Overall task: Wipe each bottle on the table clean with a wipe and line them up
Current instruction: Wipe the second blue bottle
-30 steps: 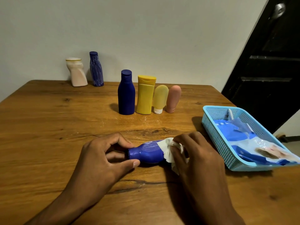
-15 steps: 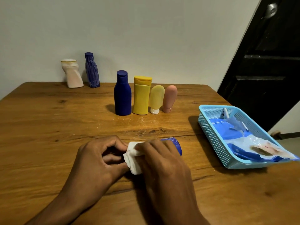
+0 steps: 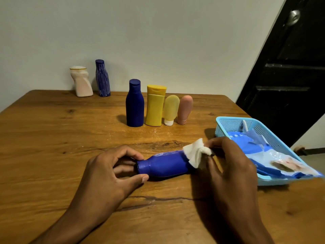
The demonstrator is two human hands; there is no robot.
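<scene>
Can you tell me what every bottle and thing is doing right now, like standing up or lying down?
blue bottle: lying on its side, cap on
left hand: grips its cap end
right hand: pinches the wipe
wipe: crumpled, at the bottle's base
dark blue bottle: upright, capped
yellow bottle: upright, capped
pale yellow tube: standing cap-down
pink tube: standing cap-down
white bottle: upright
streaked blue bottle: upright
basket: holds a wipe pack
</scene>
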